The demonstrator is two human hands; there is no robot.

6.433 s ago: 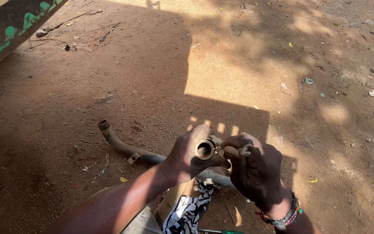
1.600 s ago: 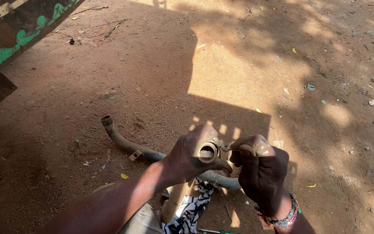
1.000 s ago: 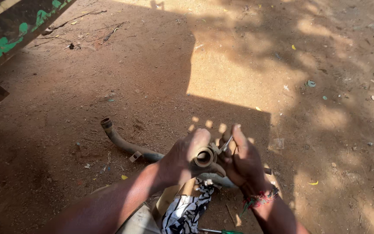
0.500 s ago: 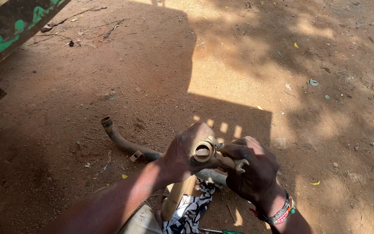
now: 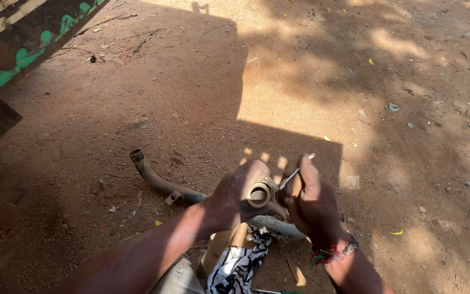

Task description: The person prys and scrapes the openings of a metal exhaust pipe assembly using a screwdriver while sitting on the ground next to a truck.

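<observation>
The left hand point(image 5: 235, 193) wraps around a round brass fitting point(image 5: 259, 194), its open end facing up; the right hand point(image 5: 311, 204) pinches a thin metal tool point(image 5: 292, 177) just beside the fitting's rim, above a bent pipe point(image 5: 159, 182) on the dirt.

No packages, labels, signs or screens out here on the dirt; nearest thing is a small pale flattened scrap of wrapper point(image 5: 350, 182) right of the hands.

Over bare reddish ground point(image 5: 137, 109), the left hand point(image 5: 235, 193) grips a round brass fitting point(image 5: 259, 195), its open end facing up. The right hand point(image 5: 311, 204) holds a thin metal tool point(image 5: 292, 175) against its rim. A bent, rusty pipe point(image 5: 159, 179) lies just behind them, and a black-and-white patterned cloth point(image 5: 237, 264) lies below.
</observation>
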